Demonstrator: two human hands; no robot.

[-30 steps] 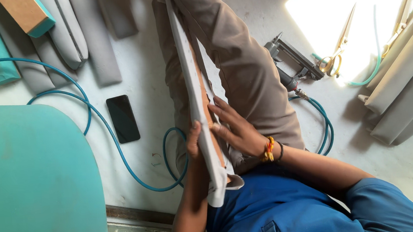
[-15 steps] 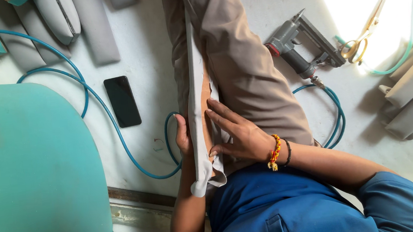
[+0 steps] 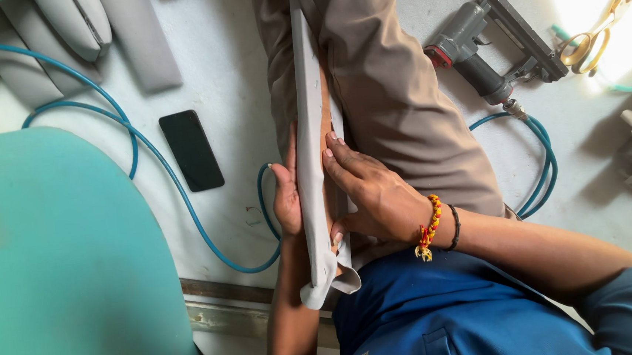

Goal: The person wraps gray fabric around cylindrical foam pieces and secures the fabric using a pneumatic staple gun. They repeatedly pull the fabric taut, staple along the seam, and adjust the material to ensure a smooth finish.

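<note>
Here grey fabric-covered panel (image 3: 311, 163) on edge between hands; left hand (image 3: 286, 198) fingers behind, grasping; right hand (image 3: 373, 196) fingers flat, pressing

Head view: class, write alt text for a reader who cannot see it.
Both hands, left hand and right hand, press grey fabric around a narrow panel on the person's lap. A staple gun and black phone lie nearby.

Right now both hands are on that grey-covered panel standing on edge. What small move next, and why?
Probably slide the right hand along, smoothing the grey fabric over the panel's wooden edge. The left hand braces the far face, and loose fabric bunches at the near end; the staple gun lies apart.
</note>
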